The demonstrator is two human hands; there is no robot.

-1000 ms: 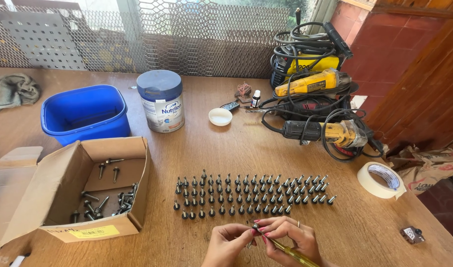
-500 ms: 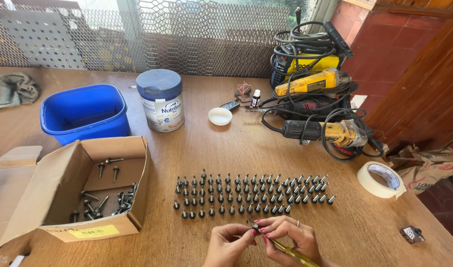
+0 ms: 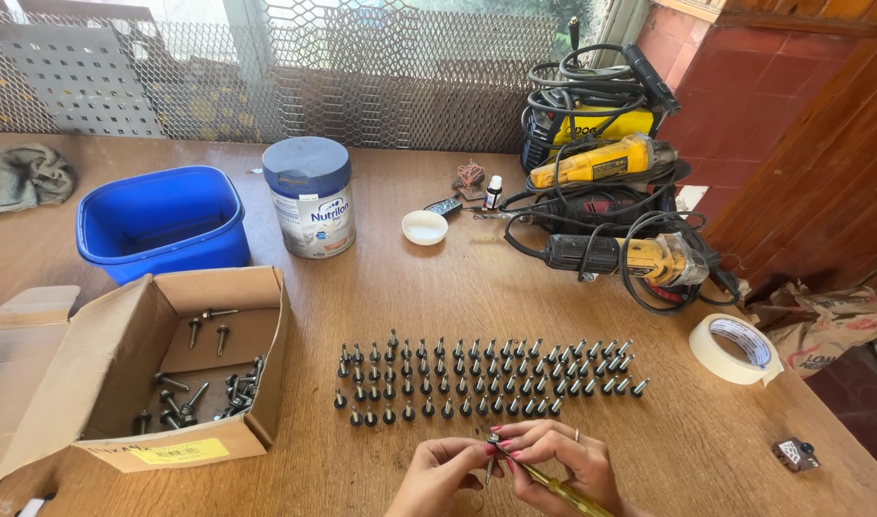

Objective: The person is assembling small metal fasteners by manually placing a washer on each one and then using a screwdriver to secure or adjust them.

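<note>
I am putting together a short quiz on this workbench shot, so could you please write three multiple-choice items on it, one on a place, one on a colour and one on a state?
1. Where is the open brown cardboard box?
A. left of the rows of small dark screws
B. on the power tools
C. inside the tub

2. What colour is the rectangular plastic tub?
A. red
B. blue
C. white

3. How do the rows of small dark screws stand on the wooden table?
A. in one heap
B. upright in rows
C. inside the tin

Answers:
1 A, the box sits at the table's left, the rows at its middle.
2 B, its walls are plain blue.
3 B, each stands on its head, tip up.
</note>
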